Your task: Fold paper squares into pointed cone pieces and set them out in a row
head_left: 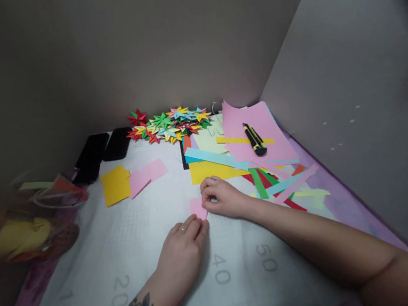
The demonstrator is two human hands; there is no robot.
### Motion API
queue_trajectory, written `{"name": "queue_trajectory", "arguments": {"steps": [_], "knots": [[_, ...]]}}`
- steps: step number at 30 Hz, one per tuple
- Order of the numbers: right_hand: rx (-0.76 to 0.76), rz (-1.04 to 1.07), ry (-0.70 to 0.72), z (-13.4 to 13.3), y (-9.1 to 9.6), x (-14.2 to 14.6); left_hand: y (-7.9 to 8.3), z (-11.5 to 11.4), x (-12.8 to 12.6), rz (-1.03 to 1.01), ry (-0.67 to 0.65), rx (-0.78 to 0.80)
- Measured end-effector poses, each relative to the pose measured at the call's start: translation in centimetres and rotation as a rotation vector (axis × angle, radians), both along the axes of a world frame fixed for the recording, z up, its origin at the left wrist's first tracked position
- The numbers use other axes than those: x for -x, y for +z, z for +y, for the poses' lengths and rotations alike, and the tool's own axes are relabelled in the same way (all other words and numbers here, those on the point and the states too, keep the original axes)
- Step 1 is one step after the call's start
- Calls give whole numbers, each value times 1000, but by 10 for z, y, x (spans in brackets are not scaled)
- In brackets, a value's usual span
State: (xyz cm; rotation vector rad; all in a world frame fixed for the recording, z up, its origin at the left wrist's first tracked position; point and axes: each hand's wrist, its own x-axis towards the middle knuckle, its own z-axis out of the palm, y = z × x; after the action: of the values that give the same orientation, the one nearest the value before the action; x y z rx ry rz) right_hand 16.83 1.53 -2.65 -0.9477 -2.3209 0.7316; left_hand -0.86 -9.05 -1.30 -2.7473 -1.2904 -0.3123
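Note:
A small pink paper piece (197, 207) lies on the white cutting mat (135, 262). My left hand (181, 254) rests flat on the mat, its fingertips pressing the paper's near edge, fingers stretched out. My right hand (221, 197) is curled with its fingertips pinched on the paper's right side. A tattoo shows on my left forearm.
A heap of folded paper stars (168, 123) lies at the back. Yellow (115, 184) and pink squares (147, 175) sit to the left. Coloured sheets and strips (267, 175) pile up on the right, a yellow-black utility knife (255, 139) on top. Two dark phones (102, 151) lie back left.

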Motion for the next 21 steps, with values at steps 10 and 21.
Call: {"name": "queue_trajectory", "arguments": {"steps": [10,21], "knots": [[3,-5,40,0,3,-3,-1,0,7,-129,66,60],[-12,-14,49,0,3,-3,3,-1,4,-93,71,18]]}}
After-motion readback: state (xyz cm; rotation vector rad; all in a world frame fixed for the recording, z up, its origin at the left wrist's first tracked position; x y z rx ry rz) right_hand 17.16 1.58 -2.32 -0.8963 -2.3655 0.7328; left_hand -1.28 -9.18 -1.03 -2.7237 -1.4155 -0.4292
